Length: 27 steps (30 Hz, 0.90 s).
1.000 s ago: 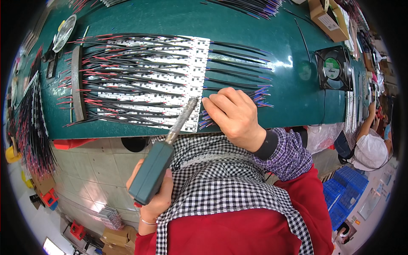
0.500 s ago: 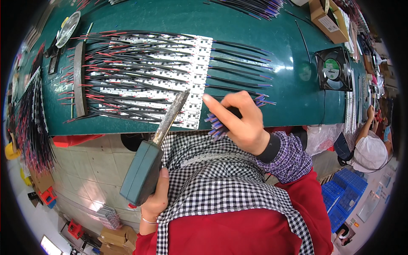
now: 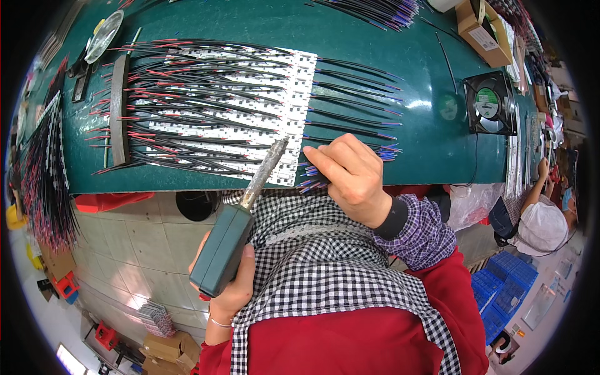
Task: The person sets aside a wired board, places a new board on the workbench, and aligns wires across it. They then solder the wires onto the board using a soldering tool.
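My left hand is closed round the dark green handle of a soldering gun. The gun's long metal tip reaches up to the near right part of a panel of white circuit board strips. Just right of that tip, my right hand pinches a black wire at the panel's right edge. A bundle of black wires with blue ends shows under that hand, partly hidden by it. Farther along the same edge, several black wires stick out to the right. Black wires with red ends lie across the panel's left part.
A grey metal bar lies across the wires on the left of the green table. Beyond it stands a magnifier-like round lens. Wire bundles hang at the left. At the right are a black fan, a cardboard box and another person.
The soldering gun and my left hand have moved a little to the right. My right hand has curled more, with its fingertips drawn together beside the panel.
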Motion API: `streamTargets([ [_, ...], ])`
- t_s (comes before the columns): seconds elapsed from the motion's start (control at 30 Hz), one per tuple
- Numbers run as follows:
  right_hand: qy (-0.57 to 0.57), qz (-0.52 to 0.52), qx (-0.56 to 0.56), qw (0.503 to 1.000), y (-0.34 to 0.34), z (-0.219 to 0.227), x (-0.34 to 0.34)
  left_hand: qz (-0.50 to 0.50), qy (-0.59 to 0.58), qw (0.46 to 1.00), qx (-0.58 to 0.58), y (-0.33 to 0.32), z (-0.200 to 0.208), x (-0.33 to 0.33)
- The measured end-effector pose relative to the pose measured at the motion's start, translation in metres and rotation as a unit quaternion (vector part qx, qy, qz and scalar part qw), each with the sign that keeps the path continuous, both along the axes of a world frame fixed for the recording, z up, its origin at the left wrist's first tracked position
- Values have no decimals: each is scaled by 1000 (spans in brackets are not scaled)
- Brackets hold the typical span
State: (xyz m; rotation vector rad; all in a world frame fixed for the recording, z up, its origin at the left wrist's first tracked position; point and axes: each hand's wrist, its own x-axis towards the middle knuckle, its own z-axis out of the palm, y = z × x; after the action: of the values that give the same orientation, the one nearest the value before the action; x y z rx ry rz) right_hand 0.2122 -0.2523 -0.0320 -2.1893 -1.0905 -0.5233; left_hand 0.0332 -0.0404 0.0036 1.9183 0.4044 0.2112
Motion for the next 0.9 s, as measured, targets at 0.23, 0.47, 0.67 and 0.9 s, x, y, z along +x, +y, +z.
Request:
streamTargets([
  [0.23,-7,-10,-27,1000,6,1,-1,-19,-41,995,86,-5,7,14],
  [0.47,-17,-12,-42,999,10,5,-2,-47,-34,991,117,-5,10,17],
  [0.67,-12,-15,-47,999,12,7,-3,-57,-24,990,128,-5,12,19],
  [0.9,-14,-16,-53,998,12,8,-4,-51,-48,990,121,-4,7,15],
])
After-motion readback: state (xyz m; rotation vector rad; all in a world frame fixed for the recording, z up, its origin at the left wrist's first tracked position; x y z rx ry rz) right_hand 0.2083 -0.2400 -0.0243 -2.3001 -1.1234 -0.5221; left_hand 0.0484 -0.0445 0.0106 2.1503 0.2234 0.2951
